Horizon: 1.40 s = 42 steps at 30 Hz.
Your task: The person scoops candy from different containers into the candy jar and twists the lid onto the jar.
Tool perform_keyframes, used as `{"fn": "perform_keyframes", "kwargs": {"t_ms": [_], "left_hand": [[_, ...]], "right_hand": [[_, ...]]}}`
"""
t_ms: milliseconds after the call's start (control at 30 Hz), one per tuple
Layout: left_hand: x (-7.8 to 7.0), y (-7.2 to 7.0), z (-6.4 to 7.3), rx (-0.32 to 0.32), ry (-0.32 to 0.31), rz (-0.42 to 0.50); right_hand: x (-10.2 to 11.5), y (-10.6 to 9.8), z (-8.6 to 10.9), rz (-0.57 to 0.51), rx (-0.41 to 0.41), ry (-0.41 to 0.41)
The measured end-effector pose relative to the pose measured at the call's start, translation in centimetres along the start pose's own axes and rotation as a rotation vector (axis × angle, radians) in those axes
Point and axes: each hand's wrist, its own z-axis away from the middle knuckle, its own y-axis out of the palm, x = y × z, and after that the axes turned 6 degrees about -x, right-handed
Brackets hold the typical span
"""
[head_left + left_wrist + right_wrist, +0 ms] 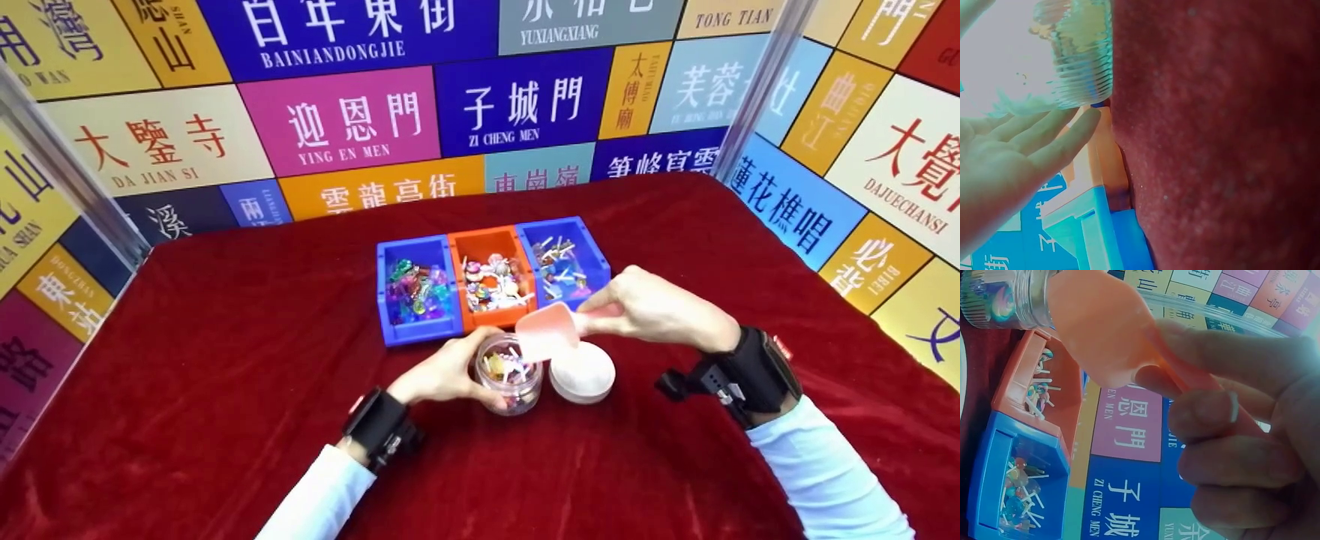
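A clear ribbed jar (517,390) stands on the red cloth with small colourful pieces and white sticks inside. My left hand (448,369) grips its left side, thumb in front and fingers behind; the left wrist view shows the fingers (1067,132) along the jar's wall (1081,67). With its fingers curled round the handle, my right hand (649,311) holds a pink scoop (544,330). The scoop's blade tilts over the jar's mouth, and in the right wrist view its broad back (1100,323) hides part of the jar (1010,298). A white round lid (583,373) lies right beside the jar.
Behind the jar stand three joined bins: a left blue bin (384,300) with shiny coloured pieces, an orange bin (465,321) and a right blue bin (592,251) with small stick candies. Printed panels (517,97) wall in the table's back and sides.
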Motion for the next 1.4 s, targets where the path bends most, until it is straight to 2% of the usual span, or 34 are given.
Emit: {"fn": "perform_keyframes", "kwargs": {"t_ms": [300, 400, 500, 567, 633, 733, 800, 900, 1000, 1100, 1200, 1267, 1400], "left_hand": [[-0.2, -0.5, 0.0, 0.031, 0.021, -0.045], [-0.4, -1.1, 0.1, 0.044, 0.011, -0.030], [-0.5, -1.8, 0.1, 0.001, 0.000, 0.012], [-0.5, -2.1, 0.0, -0.083, 0.020, 0.010], [-0.4, -2.3, 0.0, -0.202, 0.062, -0.036], [0.0, -2.7, -0.2, -0.428, 0.119, -0.142], [0.3, -3.0, -0.2, -0.575, 0.124, -0.212], [0.8, -3.8, -0.2, -0.758, 0.068, -0.290], [1.6, -4.6, 0.0, -0.855, -0.041, -0.334], [2.4, -5.2, 0.3, -0.858, -0.156, -0.354], [3.1, -5.4, 0.5, -0.807, -0.258, -0.355], [3.3, -5.6, 0.6, -0.768, -0.307, -0.346], [3.4, -5.7, 0.5, -0.709, -0.368, -0.332]], "right_hand": [[-1.0, 0.4, 0.0, -0.049, 0.008, 0.025], [-1.4, 0.5, -0.1, -0.035, -0.035, 0.039], [-1.5, 0.6, -0.6, -0.007, -0.109, 0.064], [-1.4, 0.6, -1.2, 0.026, -0.153, 0.092], [-1.3, 0.8, -1.9, 0.071, -0.182, 0.107], [-0.8, 1.3, -3.3, 0.160, -0.186, 0.113], [-0.6, 1.8, -4.2, 0.229, -0.168, 0.107], [-0.1, 2.6, -5.5, 0.340, -0.135, 0.092], [0.3, 3.4, -6.7, 0.462, -0.133, 0.051], [0.7, 4.0, -7.9, 0.580, -0.171, -0.014], [1.1, 4.7, -9.0, 0.639, -0.185, -0.053], [1.3, 5.1, -9.7, 0.655, -0.153, -0.057], [1.7, 5.8, -10.9, 0.668, -0.059, -0.003]]}}
